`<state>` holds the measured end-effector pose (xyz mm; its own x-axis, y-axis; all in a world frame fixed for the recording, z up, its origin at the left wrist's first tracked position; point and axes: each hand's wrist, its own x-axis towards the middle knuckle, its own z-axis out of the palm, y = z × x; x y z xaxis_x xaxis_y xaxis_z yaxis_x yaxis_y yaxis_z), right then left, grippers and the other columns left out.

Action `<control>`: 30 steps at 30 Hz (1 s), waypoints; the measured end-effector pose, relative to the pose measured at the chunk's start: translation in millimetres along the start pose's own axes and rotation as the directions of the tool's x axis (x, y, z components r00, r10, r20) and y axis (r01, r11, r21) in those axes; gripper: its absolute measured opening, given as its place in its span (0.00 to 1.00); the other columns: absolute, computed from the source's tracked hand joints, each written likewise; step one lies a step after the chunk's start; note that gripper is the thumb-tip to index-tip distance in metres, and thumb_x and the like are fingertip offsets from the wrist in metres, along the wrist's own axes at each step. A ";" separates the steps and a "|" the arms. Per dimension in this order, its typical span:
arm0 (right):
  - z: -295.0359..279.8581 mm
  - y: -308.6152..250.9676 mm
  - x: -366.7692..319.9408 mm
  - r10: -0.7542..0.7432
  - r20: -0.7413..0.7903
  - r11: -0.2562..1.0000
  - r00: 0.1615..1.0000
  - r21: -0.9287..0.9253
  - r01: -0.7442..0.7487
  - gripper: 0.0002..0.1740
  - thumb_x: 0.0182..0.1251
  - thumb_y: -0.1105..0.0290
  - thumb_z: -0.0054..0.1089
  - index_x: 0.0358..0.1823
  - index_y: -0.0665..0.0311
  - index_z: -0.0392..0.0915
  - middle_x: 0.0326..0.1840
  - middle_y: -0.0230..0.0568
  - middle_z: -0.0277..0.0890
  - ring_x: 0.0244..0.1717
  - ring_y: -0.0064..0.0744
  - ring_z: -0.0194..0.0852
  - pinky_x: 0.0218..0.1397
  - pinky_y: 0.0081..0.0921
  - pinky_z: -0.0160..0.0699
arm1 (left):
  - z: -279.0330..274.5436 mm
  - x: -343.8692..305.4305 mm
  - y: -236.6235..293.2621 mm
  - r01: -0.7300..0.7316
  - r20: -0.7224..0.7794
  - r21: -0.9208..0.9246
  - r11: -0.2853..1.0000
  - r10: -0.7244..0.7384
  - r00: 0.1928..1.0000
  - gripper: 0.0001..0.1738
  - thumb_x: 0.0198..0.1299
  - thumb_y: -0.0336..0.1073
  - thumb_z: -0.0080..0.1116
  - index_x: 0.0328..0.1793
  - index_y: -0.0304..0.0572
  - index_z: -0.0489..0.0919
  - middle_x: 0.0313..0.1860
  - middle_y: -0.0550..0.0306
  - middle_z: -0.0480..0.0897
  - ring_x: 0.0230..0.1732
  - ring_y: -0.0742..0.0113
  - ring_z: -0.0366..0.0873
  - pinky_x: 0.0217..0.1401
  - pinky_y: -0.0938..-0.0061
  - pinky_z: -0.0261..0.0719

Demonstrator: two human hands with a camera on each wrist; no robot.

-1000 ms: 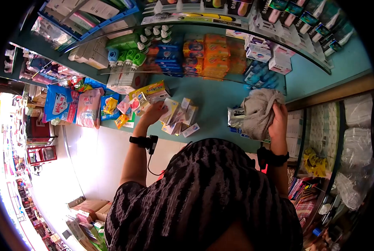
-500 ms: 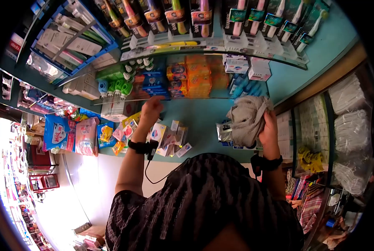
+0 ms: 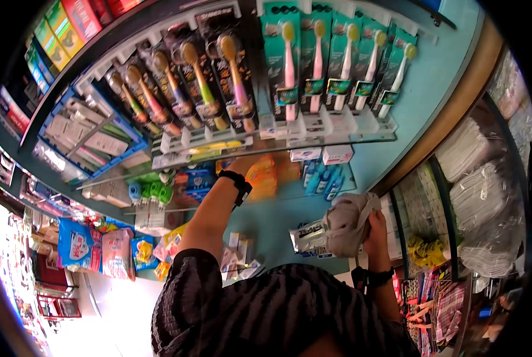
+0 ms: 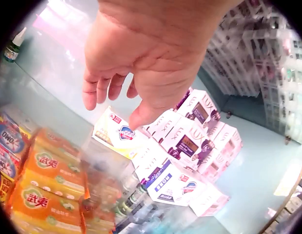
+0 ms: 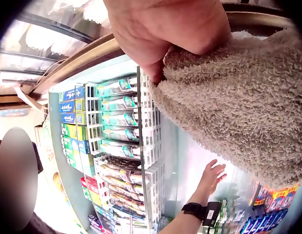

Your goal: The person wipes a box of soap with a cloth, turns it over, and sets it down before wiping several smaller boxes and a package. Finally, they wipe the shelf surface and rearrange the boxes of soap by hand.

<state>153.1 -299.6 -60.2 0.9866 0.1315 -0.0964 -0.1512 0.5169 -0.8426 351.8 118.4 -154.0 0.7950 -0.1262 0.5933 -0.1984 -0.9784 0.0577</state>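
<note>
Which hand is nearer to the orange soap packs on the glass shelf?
Left. The left hand is close by the orange soap packs, fingers relaxed, touching none. The right hand is farther off, lower down, gripping a grey towel.

Dark striped short-sleeved shirt (image 3: 266, 309), black camera straps (image 3: 237, 183) — both wrists

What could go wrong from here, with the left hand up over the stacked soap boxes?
1. The left hand hangs open just over the white soap boxes, which are stacked in layers; a careless sweep might topple some.
2. The orange soap packs sit close beside them and could get pushed along.
3. The right hand grips a bunched grey cloth, so it may not be free to catch anything that falls.
</note>
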 end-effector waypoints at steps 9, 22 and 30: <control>-29.3 0.1 -4.0 -0.035 -0.149 0.998 0.988 0.050 0.043 0.21 0.71 0.67 0.46 0.62 0.67 0.63 0.56 0.40 0.72 0.55 0.35 0.72 0.59 0.32 0.72 | 17.6 54.8 -7.1 0.194 0.403 0.010 0.981 -0.182 0.897 0.33 0.44 0.38 0.66 0.58 0.40 0.67 0.40 0.44 0.78 0.42 0.49 0.77 0.47 0.64 0.75; -20.3 2.8 -4.1 -0.007 -0.166 0.998 0.986 0.064 0.018 0.18 0.71 0.70 0.46 0.58 0.68 0.66 0.54 0.42 0.73 0.54 0.35 0.73 0.58 0.32 0.73 | 18.3 73.0 -4.8 0.265 0.518 -0.074 0.962 -0.190 0.834 0.38 0.42 0.39 0.68 0.61 0.38 0.65 0.44 0.44 0.78 0.46 0.50 0.76 0.51 0.65 0.73; -23.3 5.2 -13.8 -0.008 -0.150 0.999 0.989 0.037 0.013 0.20 0.71 0.69 0.46 0.61 0.70 0.64 0.57 0.44 0.71 0.57 0.36 0.71 0.61 0.32 0.70 | 0.7 48.6 -9.4 0.310 0.571 -0.159 0.937 -0.169 0.804 0.41 0.41 0.40 0.69 0.63 0.37 0.64 0.46 0.43 0.78 0.49 0.50 0.76 0.54 0.66 0.72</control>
<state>140.1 -318.4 -75.6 0.9857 -0.0007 -0.1683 -0.1402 0.5491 -0.8239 392.7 121.3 -126.3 0.9995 -0.0291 0.0088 -0.0303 -0.9303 0.3656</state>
